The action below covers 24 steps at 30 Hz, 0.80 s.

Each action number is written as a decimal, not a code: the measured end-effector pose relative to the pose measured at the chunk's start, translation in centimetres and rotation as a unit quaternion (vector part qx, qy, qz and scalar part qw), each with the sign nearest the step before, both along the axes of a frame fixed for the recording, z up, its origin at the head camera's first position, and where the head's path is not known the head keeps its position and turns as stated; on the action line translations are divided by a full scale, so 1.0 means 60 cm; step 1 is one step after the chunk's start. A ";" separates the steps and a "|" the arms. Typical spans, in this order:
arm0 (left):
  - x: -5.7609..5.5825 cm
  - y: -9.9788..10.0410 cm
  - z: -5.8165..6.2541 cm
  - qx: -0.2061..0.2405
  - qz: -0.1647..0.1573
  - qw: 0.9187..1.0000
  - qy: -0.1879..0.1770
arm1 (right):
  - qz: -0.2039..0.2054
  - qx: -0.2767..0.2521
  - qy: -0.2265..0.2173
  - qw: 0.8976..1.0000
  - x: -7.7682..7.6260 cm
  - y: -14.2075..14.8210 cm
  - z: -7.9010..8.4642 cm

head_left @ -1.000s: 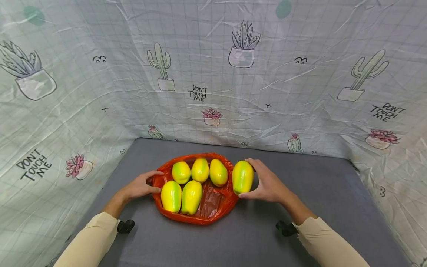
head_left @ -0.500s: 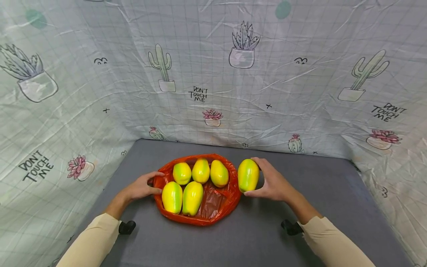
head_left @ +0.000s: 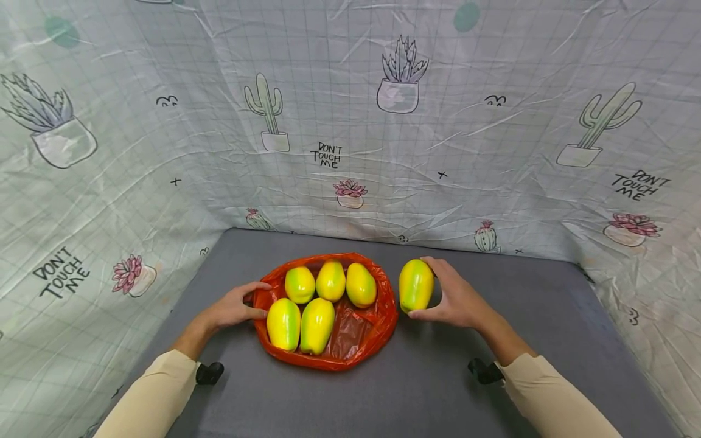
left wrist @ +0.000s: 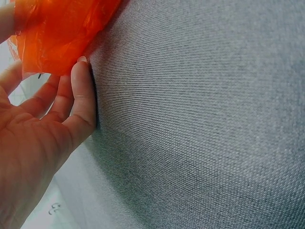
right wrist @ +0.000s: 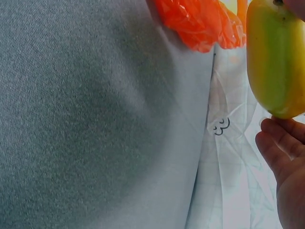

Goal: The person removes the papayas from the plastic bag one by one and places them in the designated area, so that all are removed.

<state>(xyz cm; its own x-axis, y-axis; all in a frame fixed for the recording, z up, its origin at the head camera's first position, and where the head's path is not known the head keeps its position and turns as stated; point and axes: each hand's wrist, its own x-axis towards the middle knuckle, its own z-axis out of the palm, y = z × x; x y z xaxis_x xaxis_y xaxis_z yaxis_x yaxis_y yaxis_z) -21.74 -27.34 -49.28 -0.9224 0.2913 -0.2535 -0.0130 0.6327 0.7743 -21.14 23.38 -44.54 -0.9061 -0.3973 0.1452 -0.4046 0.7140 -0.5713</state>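
In the head view my right hand (head_left: 459, 299) grips a yellow-green papaya (head_left: 416, 286) between thumb and fingers, lifted just right of a red plastic bag (head_left: 386, 331). The right wrist view shows that papaya (right wrist: 276, 62) raised off the grey surface, fingertips at its lower end. The bag lies wide open with its rim spread. Inside are several more papayas, including a front one (head_left: 283, 324) and a back right one (head_left: 361, 285). My left hand (head_left: 232, 305) holds the bag's left edge; in the left wrist view its fingers (left wrist: 83, 90) lie against the orange-red plastic (left wrist: 62, 33).
A grey cloth-covered table (head_left: 339, 401) lies under everything. Behind it and at both sides hangs a pale sheet (head_left: 350, 121) printed with cacti. Black wrist straps or mounts show at both cuffs, such as the right one (head_left: 484, 371).
My right hand has carried the papaya rightward, from the bag's right rim to a small gap away from it. The left hand and the bag stay nearly still.
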 end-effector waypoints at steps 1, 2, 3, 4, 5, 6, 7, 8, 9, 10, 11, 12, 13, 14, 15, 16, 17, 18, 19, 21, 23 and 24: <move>0.000 0.000 0.000 0.000 -0.001 1.000 0.001 | 0.000 0.000 0.000 1.000 -0.001 0.002 0.000; 0.000 0.001 0.000 0.000 0.000 1.000 0.001 | 0.000 0.000 0.001 1.000 -0.002 0.004 0.000; 0.000 0.001 0.000 -0.001 0.000 1.000 0.000 | 0.000 -0.001 0.003 1.000 -0.003 0.007 0.000; 0.000 0.002 0.001 -0.001 0.001 1.000 -0.001 | 0.001 -0.002 0.004 1.000 -0.004 0.009 0.001; 0.000 0.002 0.001 -0.001 0.002 1.000 -0.002 | 0.002 -0.003 0.005 1.000 -0.005 0.011 0.001; 0.000 0.002 0.001 -0.002 0.003 1.000 -0.004 | 0.002 -0.004 0.006 1.000 -0.006 0.013 0.002; 0.000 0.003 0.002 -0.002 0.004 1.000 -0.005 | 0.003 -0.005 0.007 1.000 -0.007 0.015 0.002; 0.000 0.003 0.002 -0.003 0.005 1.000 -0.006 | 0.003 -0.006 0.009 1.000 -0.008 0.016 0.003; 0.000 0.003 0.003 -0.004 0.005 1.000 -0.008 | 0.002 -0.007 0.009 1.000 -0.009 0.018 0.003; 0.000 0.002 0.003 -0.004 0.005 1.000 -0.008 | 0.001 -0.007 0.009 1.000 -0.010 0.020 0.003; 0.000 0.002 0.003 -0.004 0.006 1.000 -0.009 | -0.001 -0.007 0.008 1.000 -0.011 0.021 0.003; 0.000 0.001 0.004 -0.004 0.007 1.000 -0.010 | -0.002 -0.007 0.006 1.000 -0.012 0.022 0.003; 0.000 0.001 0.004 -0.004 0.006 1.000 -0.010 | -0.004 -0.007 0.004 1.000 -0.013 0.024 0.003; 0.000 0.000 0.005 -0.004 0.006 1.000 -0.010 | -0.006 -0.006 0.001 1.000 -0.014 0.026 0.002; 0.001 0.000 0.005 -0.003 0.006 1.000 -0.011 | -0.008 -0.006 -0.003 1.000 -0.015 0.028 0.002; 0.001 0.000 0.006 -0.003 0.007 1.000 -0.012 | -0.009 -0.007 -0.006 1.000 -0.016 0.029 0.002; 0.001 0.000 0.006 -0.003 0.007 1.000 -0.012 | -0.009 -0.009 -0.010 1.000 -0.016 0.032 0.002; 0.001 0.000 0.006 -0.003 0.007 1.000 -0.012 | -0.009 -0.011 -0.011 1.000 -0.017 0.034 0.002; 0.001 0.000 0.006 -0.004 0.007 1.000 -0.011 | -0.010 -0.015 -0.013 1.000 -0.018 0.036 0.002; 0.000 0.000 0.007 -0.006 0.006 1.000 -0.010 | -0.010 -0.021 -0.015 1.000 -0.020 0.042 0.002; 0.000 0.001 0.008 -0.010 0.003 1.000 -0.008 | -0.009 -0.026 -0.018 0.999 -0.021 0.048 0.001; -0.001 0.001 0.008 -0.010 0.003 1.000 -0.009 | -0.009 -0.026 -0.019 0.999 -0.021 0.051 0.001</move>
<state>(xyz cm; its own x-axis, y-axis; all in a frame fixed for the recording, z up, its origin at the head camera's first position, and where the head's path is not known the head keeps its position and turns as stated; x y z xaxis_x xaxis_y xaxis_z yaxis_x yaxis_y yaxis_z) -21.78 -27.29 -48.80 -0.9196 0.2803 -0.2751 -0.0298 0.6485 0.7606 -22.41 26.42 -44.47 -0.9179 -0.3744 0.1313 -0.3704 0.6899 -0.6220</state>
